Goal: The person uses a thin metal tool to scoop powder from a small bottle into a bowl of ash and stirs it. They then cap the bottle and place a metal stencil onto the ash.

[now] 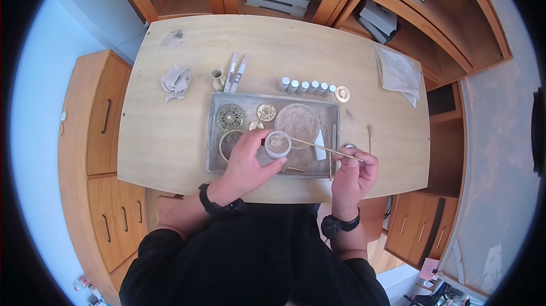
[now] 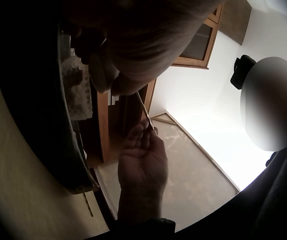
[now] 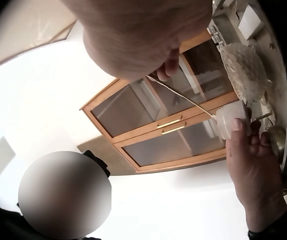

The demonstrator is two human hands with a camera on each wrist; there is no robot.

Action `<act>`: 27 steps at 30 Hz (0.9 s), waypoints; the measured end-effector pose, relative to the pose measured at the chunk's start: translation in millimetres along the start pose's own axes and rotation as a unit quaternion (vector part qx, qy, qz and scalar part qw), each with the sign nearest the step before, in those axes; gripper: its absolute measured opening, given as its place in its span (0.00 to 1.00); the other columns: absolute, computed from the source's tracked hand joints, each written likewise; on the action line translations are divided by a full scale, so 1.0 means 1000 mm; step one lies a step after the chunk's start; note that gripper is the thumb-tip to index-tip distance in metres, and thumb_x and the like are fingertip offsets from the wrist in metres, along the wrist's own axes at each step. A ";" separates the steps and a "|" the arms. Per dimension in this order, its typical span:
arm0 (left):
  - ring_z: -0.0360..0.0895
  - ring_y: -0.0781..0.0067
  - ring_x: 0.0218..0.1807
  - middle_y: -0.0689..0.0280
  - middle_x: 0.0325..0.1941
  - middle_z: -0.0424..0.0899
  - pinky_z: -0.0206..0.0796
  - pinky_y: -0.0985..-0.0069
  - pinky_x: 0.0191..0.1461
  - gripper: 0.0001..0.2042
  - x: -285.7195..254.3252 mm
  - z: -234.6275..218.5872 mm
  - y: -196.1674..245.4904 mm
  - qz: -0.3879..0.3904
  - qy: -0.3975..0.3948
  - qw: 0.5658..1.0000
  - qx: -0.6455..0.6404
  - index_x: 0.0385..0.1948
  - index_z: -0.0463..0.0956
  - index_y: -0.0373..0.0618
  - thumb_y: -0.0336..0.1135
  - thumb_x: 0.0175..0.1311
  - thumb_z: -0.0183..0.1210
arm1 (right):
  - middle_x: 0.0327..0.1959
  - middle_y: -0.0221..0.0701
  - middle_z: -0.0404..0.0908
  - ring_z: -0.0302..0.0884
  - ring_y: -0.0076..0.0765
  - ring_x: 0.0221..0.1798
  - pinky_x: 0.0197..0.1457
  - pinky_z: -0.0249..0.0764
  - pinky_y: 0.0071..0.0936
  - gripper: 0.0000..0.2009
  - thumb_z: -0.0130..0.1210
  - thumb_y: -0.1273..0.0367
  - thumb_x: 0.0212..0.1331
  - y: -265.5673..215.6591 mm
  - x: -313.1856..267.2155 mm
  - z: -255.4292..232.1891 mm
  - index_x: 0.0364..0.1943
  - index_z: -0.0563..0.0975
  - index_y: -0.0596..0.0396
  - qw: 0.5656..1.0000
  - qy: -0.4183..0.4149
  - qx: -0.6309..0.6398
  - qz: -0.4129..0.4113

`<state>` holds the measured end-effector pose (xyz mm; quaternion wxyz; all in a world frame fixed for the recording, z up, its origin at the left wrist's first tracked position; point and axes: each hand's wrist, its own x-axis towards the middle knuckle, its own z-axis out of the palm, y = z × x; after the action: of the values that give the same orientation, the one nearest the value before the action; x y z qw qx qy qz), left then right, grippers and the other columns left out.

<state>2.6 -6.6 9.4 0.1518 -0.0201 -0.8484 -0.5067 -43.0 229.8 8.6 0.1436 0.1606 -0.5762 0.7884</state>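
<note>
My left hand (image 1: 250,161) grips a small clear jar (image 1: 278,146) of pale brown powder, thumb and fingers round its side. Pinched in my right hand (image 1: 354,180) is a slender brass-coloured rod (image 1: 324,149); its far end reaches the jar's rim. In the right wrist view, the rod's end meets the whitish jar (image 3: 229,121) in the left hand (image 3: 256,180). Both hands are above the near side of a grey tray (image 1: 211,161). Behind the jar lies a round, powder-dusted, textured piece (image 1: 297,121). A white card (image 1: 320,147) lies near the rod.
The tray also holds an openwork brass lid (image 1: 230,117), a brass ring (image 1: 222,146) and a patterned brass disc (image 1: 266,112). Beyond it stand several small capped bottles (image 1: 305,88) and a brass vase (image 1: 217,80). A brush (image 1: 371,135) lies right, a crumpled cloth (image 1: 176,82) left.
</note>
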 end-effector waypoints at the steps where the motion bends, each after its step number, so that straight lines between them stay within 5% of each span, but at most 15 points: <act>1: 0.81 0.51 0.53 0.52 0.53 0.82 0.75 0.61 0.58 0.29 0.000 0.000 0.000 0.000 0.000 1.000 0.000 0.58 0.75 0.38 0.32 0.54 0.75 | 0.48 0.46 0.86 0.85 0.37 0.46 0.56 0.83 0.36 0.06 0.52 0.77 0.75 0.001 0.001 -0.002 0.51 0.71 0.58 1.000 0.019 0.012 0.002; 8: 0.80 0.51 0.53 0.52 0.52 0.82 0.74 0.60 0.58 0.28 0.000 0.000 0.000 -0.005 -0.003 1.000 -0.004 0.58 0.76 0.38 0.33 0.54 0.75 | 0.53 0.44 0.84 0.86 0.35 0.49 0.56 0.83 0.34 0.07 0.50 0.75 0.78 0.024 0.014 -0.022 0.55 0.73 0.58 0.991 0.116 -0.057 0.045; 17: 0.82 0.53 0.55 0.55 0.52 0.83 0.73 0.62 0.60 0.27 0.002 0.000 0.002 -0.016 -0.002 1.000 -0.010 0.56 0.76 0.39 0.31 0.53 0.75 | 0.51 0.42 0.87 0.86 0.28 0.47 0.57 0.82 0.27 0.06 0.52 0.75 0.76 0.024 0.016 -0.019 0.51 0.75 0.63 0.983 0.108 -0.135 0.061; 27: 0.82 0.55 0.55 0.55 0.53 0.83 0.73 0.63 0.60 0.27 0.001 0.000 0.002 -0.020 -0.005 1.000 -0.012 0.56 0.76 0.39 0.31 0.53 0.75 | 0.49 0.41 0.85 0.85 0.32 0.46 0.52 0.83 0.30 0.05 0.53 0.74 0.77 0.025 0.015 -0.024 0.51 0.75 0.58 0.987 0.135 -0.053 0.074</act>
<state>2.4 -5.6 11.0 0.1376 -0.0075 -0.8432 -0.5197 -68.9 246.1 -14.2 0.1701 0.0018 -0.6025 0.7798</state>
